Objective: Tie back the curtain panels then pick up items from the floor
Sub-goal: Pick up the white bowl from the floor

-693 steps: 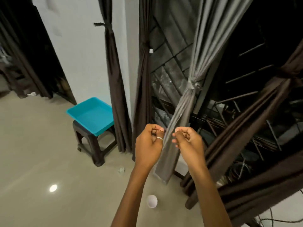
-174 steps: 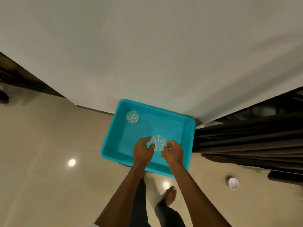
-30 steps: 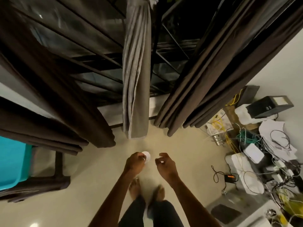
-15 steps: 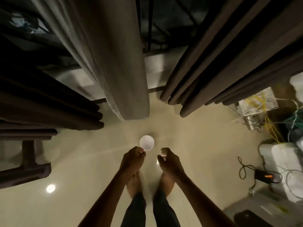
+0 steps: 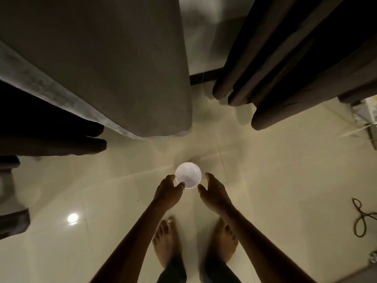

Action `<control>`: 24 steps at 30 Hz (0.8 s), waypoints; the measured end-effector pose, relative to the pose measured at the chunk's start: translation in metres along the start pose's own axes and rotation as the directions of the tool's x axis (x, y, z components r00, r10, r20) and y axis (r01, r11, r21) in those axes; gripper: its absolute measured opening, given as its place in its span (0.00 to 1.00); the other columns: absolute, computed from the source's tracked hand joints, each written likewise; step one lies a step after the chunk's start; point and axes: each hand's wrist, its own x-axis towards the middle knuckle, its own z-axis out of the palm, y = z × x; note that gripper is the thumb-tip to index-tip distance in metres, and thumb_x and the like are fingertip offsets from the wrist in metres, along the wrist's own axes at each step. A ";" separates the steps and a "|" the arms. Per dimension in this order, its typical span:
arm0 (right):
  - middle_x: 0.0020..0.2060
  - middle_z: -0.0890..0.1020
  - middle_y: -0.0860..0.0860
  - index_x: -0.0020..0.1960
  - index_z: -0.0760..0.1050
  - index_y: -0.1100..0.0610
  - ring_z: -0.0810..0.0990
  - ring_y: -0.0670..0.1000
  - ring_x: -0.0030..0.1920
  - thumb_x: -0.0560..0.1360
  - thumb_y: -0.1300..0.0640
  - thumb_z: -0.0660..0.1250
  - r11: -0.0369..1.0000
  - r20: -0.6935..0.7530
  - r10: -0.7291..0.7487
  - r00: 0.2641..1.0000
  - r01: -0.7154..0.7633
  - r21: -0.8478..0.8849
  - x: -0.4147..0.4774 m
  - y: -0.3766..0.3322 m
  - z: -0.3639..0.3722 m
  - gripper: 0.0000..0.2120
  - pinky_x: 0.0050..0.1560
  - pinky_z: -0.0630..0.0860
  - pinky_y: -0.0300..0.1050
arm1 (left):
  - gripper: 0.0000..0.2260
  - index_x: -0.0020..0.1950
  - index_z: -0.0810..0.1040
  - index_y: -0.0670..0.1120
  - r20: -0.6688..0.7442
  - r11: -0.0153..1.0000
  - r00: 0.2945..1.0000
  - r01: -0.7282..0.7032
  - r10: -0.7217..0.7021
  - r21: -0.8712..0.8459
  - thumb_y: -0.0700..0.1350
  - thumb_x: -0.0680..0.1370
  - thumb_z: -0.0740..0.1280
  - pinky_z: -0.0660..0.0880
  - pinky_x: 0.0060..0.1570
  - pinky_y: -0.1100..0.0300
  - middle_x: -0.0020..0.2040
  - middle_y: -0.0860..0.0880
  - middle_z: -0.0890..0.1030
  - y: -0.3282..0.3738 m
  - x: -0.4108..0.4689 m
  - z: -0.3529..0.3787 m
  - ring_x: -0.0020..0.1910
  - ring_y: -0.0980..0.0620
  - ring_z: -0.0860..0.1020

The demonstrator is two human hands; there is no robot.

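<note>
**Position.** The white cup (image 5: 188, 174) stands on the glossy tiled floor (image 5: 275, 170) at the centre of the frame. It is below the hem of the grey curtain panel (image 5: 122, 68), left of the dark curtain panels (image 5: 295, 64) and ahead of the bare feet (image 5: 166, 242).

**Orientation.** The cup is upright with its open mouth facing the camera. Its axis runs vertically, so only a round outline shows and no long axis lies along the floor.

**Hands.** The left hand (image 5: 168, 190) is curled at the lower-left rim, with one fingertip (image 5: 181, 185) touching it. Whether a pinch has closed there cannot be determined. The right hand (image 5: 215, 195) is cupped and released. Its fingers (image 5: 208, 176) sit just beside the right wall, apart from it and grasping nothing.

**Handling (judgement).**
- The cup is probably light and thin-walled, so excess pressure may buckle it.
- A one-sided push is likely to make it slide or tip on the smooth tile.
- Take hold at two opposite points of the rim or upper wall.
- Lift it straight up along its axis.
</note>
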 end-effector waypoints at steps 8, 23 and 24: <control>0.76 0.69 0.57 0.80 0.57 0.58 0.72 0.58 0.71 0.82 0.54 0.63 0.991 0.016 0.106 0.994 -0.107 0.079 0.063 0.004 0.018 0.29 0.59 0.70 0.44 | 0.29 0.81 0.53 0.45 0.121 0.987 0.988 0.109 -0.095 -0.121 0.47 0.83 0.61 0.65 0.62 0.57 0.78 0.42 0.63 0.001 0.059 0.016 0.75 0.41 0.65; 0.53 0.84 0.47 0.51 0.81 0.46 0.81 0.54 0.56 0.79 0.54 0.69 0.622 -0.015 0.222 0.975 -0.130 0.772 0.013 -0.013 -0.009 0.04 0.49 0.80 0.52 | 0.15 0.69 0.77 0.50 0.034 0.693 0.986 0.138 -0.161 -0.707 0.45 0.82 0.65 0.77 0.56 0.51 0.69 0.47 0.76 0.017 -0.007 -0.019 0.65 0.46 0.75; 0.54 0.84 0.48 0.52 0.81 0.48 0.82 0.55 0.56 0.79 0.55 0.70 0.564 0.018 0.227 0.974 -0.146 0.813 0.003 -0.019 -0.016 0.04 0.48 0.80 0.52 | 0.14 0.68 0.77 0.50 0.036 0.663 0.988 0.127 -0.150 -0.738 0.45 0.83 0.64 0.76 0.56 0.51 0.69 0.46 0.76 0.023 -0.021 -0.025 0.65 0.45 0.75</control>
